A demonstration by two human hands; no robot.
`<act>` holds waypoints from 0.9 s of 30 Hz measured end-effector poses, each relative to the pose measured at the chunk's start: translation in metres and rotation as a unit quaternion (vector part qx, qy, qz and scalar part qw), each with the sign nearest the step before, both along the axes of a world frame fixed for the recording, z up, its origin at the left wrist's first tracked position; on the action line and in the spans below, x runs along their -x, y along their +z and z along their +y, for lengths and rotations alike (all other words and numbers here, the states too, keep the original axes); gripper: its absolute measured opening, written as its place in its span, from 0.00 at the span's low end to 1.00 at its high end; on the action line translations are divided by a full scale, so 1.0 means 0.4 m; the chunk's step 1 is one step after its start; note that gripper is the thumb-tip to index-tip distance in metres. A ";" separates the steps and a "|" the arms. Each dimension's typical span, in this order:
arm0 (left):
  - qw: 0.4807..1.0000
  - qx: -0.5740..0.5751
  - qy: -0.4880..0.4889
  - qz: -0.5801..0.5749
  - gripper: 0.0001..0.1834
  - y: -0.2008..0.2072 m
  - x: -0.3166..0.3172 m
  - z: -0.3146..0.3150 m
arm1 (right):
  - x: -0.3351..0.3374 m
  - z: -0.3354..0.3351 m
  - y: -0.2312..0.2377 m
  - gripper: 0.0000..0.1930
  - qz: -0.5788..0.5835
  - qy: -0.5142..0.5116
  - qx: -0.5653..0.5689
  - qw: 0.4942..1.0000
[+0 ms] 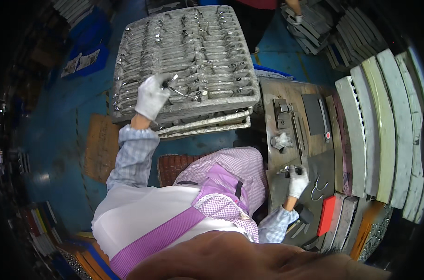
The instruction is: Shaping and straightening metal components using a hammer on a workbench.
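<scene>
My left hand [152, 98], in a white glove, is closed on a thin, bent, shiny metal part [183, 94] over the near edge of a grey moulded tray [230, 101]. Rows of similar slim metal parts [205, 50] fill the tray's slots. On the right, my gloved right hand [297, 183] is above the workbench, its fingers pinched on a small metal piece [285, 169], mostly covered by the fingers. Beside that hand, curved metal parts [319, 186] lie on the dark bench mat [314, 164].
The grey tray tops a stack. The bench [270, 95] carries a metal fixture block [282, 113], a caliper [324, 120], crumpled white material [281, 141] and a red box [326, 214]. Pale trays [387, 116] stand along its right side. Cardboard [101, 147] lies left; another person's hand [297, 18] shows far right.
</scene>
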State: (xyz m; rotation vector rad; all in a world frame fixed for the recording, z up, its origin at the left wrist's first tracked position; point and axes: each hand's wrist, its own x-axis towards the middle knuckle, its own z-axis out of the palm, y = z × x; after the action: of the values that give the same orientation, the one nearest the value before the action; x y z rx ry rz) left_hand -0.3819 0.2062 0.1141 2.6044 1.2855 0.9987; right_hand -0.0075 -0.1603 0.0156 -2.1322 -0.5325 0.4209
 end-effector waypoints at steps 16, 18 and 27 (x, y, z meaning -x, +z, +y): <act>0.771 0.517 -0.039 -0.369 0.15 -0.232 0.013 0.264 | 0.177 0.465 0.291 0.08 -0.137 0.207 -0.103 0.963; 0.797 0.435 -0.117 -0.403 0.10 -0.196 0.013 0.256 | 0.193 0.505 0.294 0.08 -0.142 0.217 -0.102 0.960; 0.695 0.571 -0.085 -0.428 0.14 -0.227 -0.029 0.303 | 0.213 0.632 0.322 0.07 -0.110 0.252 -0.118 0.954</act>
State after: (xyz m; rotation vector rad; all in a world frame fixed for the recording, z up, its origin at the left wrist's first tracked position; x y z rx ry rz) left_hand -0.3705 0.3275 0.0234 1.0314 0.8618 0.7696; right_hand -0.0929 0.0923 0.1445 -1.8056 -1.2068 0.3757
